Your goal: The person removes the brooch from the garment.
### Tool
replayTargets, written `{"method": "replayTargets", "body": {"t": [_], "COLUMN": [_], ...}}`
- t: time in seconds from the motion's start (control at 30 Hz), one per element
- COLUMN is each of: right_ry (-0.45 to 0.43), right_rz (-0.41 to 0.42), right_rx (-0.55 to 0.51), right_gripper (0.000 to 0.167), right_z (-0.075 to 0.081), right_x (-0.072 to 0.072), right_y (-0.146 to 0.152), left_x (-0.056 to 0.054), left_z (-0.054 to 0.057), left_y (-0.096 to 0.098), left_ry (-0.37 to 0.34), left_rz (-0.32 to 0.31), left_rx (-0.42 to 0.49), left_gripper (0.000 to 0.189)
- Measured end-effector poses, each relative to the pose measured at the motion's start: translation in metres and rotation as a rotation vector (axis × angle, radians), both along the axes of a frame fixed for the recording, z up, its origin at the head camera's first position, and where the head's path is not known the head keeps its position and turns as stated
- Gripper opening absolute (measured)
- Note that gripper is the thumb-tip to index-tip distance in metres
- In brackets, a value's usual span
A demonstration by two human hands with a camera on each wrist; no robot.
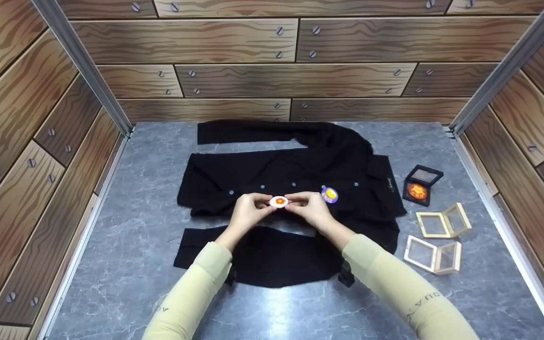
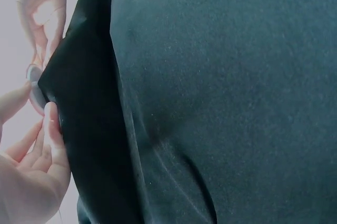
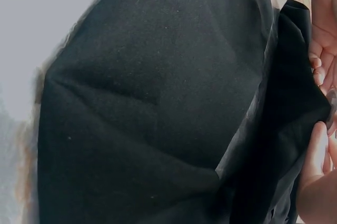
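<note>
A white round badge [image 1: 279,202] with a red and orange flower is held up over a black button-up shirt [image 1: 253,170]. My left hand [image 1: 247,212] pinches its left side between thumb and fingers; my right hand [image 1: 313,208] pinches the right side. In the left wrist view, a raised fold of shirt cloth [image 2: 79,92] runs up to the back of the badge [image 2: 36,89]. Whether the pin goes through the cloth cannot be seen. A purple and yellow round badge [image 1: 329,195] lies on the shirt front, just beyond my right hand.
On the right side of the grey marbled table [image 1: 125,226] stand an open black case [image 1: 423,177] with an orange badge-like disc in it, and two open cream-coloured cases [image 1: 433,224]. Wood-patterned walls [image 1: 234,80] enclose the table at the back and sides.
</note>
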State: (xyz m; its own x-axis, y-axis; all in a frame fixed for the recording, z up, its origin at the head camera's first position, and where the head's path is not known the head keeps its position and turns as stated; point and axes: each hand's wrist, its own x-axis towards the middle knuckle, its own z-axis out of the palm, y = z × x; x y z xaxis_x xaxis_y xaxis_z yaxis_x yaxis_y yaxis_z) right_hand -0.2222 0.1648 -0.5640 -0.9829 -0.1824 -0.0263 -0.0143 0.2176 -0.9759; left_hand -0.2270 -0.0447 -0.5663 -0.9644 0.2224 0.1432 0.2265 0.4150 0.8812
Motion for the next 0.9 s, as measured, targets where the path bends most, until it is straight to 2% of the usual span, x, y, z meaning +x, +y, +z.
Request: {"method": "replayTargets", "body": {"t": [0.3,0.47,0.57,0.7,0.73,0.9], "right_ry": [-0.007,0.042,0.074,0.082,0.081,0.085], "right_rz": [-0.037,-0.049,-0.055,-0.074,-0.08,-0.091], "right_rx": [0.003,0.047,0.07,0.083,0.084,0.091], "right_gripper": [0.026,0.023,0.021,0.017,0.016,0.013], "right_z": [-0.0024,-0.0029,0.0019,0.0016,-0.0034,-0.0051], "right_x": [-0.0014,-0.0026,-0.0007,-0.0011,-0.0036,-0.0045], "right_y": [-0.0026,-0.0038,-0.0053,-0.005,-0.004,-0.0041], "left_x": [-0.0018,-0.0022,-0.0026,-0.0033,-0.0033,-0.0023], "left_z": [0.0016,0.0001,-0.0005,-0.0004,-0.0002,0.0012], "left_y": [0.0011,0.0005,0.0001,0.0,0.0,0.0007], "left_ry": [-0.002,-0.008,-0.003,0.018,0.023,0.084], "left_rz": [0.028,0.047,0.048,0.04,0.037,0.041], "left_rx": [-0.012,-0.028,-0.042,-0.055,-0.059,-0.106], "left_gripper": [0.029,0.026,0.024,0.02,0.018,0.012]}}
